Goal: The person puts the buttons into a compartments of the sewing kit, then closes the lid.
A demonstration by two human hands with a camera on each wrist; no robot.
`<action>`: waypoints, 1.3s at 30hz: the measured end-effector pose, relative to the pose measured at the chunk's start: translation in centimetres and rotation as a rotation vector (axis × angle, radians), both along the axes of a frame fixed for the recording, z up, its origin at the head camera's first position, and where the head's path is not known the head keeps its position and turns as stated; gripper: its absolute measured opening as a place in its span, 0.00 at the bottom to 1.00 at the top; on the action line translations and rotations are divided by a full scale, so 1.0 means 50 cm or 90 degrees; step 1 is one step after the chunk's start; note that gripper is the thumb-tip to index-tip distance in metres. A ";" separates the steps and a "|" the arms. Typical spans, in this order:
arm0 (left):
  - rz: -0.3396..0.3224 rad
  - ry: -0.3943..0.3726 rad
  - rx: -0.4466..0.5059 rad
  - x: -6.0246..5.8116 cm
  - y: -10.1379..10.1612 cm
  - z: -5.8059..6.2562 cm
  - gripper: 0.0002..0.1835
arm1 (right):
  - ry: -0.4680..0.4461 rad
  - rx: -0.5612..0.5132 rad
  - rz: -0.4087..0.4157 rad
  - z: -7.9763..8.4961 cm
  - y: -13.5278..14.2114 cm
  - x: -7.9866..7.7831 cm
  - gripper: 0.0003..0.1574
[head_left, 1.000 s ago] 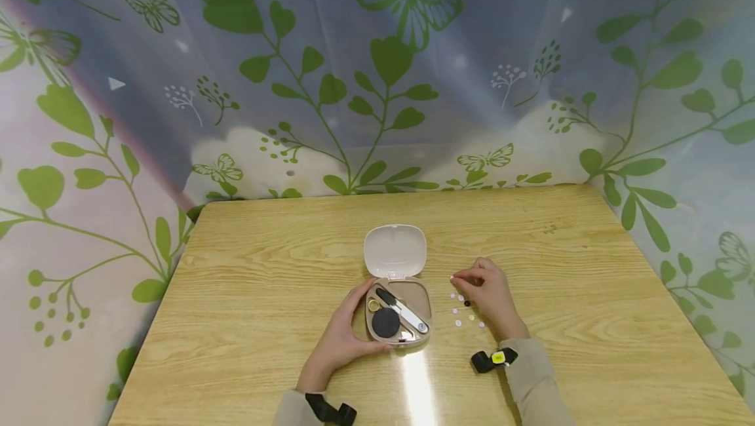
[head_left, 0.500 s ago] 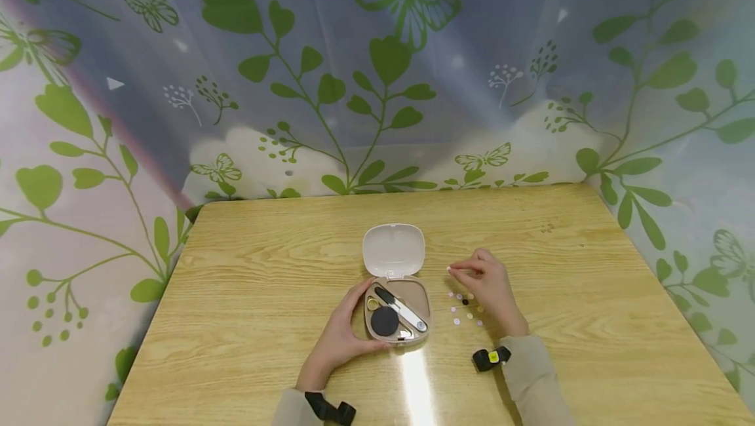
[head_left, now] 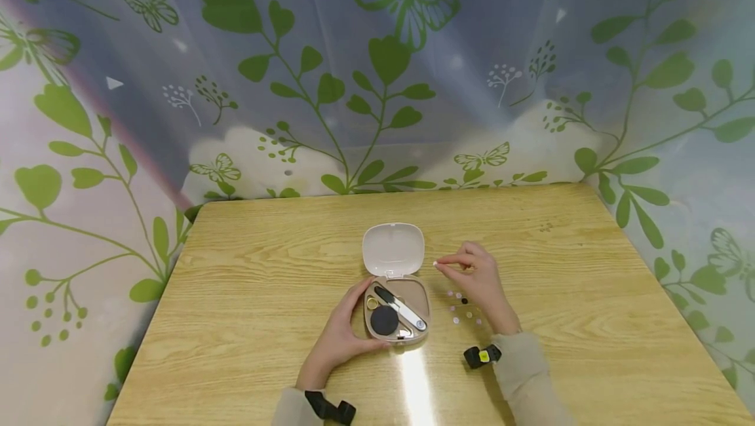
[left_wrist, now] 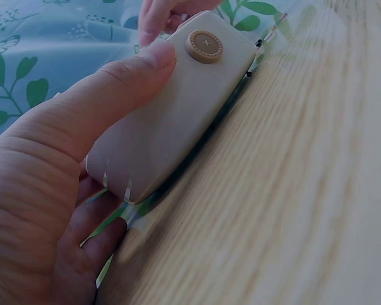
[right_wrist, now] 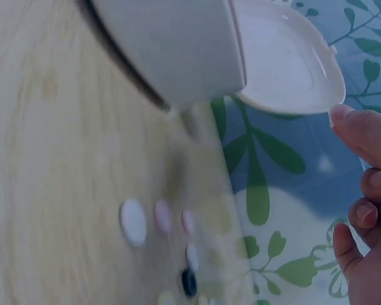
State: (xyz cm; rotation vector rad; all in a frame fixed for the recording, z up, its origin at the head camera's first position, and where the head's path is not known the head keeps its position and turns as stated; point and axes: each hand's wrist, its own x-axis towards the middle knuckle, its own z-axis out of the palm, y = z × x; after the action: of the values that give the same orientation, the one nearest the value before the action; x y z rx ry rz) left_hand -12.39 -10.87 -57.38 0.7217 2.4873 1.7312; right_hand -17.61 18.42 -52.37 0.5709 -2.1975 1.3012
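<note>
A beige sewing box (head_left: 417,291) stands on the table with its white lid (head_left: 393,250) tipped back. My left hand (head_left: 337,341) grips the box from its left side, the thumb along the front wall beside a brown button-shaped catch (left_wrist: 204,47). Between thumb and forefinger, my right hand (head_left: 482,288) pinches a small white button (head_left: 436,263), raised to the right of the lid. Inside the box lie a black round disc (head_left: 385,320), a slim white tool with a black end (head_left: 402,309) and a gold ring-shaped piece (head_left: 372,303).
Several loose buttons lie right of the box, among them a larger white button (right_wrist: 133,222), a pink button (right_wrist: 163,216) and a black button (right_wrist: 189,282). Behind the wooden table (head_left: 265,249) hangs a leaf-patterned cloth (head_left: 330,85).
My right hand has lifted the white button and carried it left and away from me, closer to the open lid. The left hand and the box have stayed in place.
</note>
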 end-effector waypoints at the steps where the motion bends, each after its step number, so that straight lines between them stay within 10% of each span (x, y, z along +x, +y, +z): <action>1: 0.001 -0.003 0.000 0.000 0.000 0.000 0.63 | 0.000 -0.006 0.000 0.003 -0.005 0.001 0.11; 11: 0.000 0.024 -0.003 -0.002 0.000 -0.002 0.63 | -0.014 -0.032 0.024 0.080 -0.063 0.039 0.11; 22: 0.003 0.015 -0.003 -0.001 0.000 -0.002 0.63 | -0.068 -0.035 0.045 -0.007 -0.086 0.007 0.09; 39: 0.007 0.034 -0.011 0.001 0.001 -0.002 0.63 | -0.058 0.060 0.090 -0.040 -0.125 -0.003 0.07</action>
State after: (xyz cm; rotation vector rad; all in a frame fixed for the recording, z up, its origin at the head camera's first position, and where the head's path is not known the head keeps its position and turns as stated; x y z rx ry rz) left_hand -12.36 -10.83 -57.47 0.7645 2.5415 1.7146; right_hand -17.73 12.18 -54.37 0.7275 -2.3402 1.3226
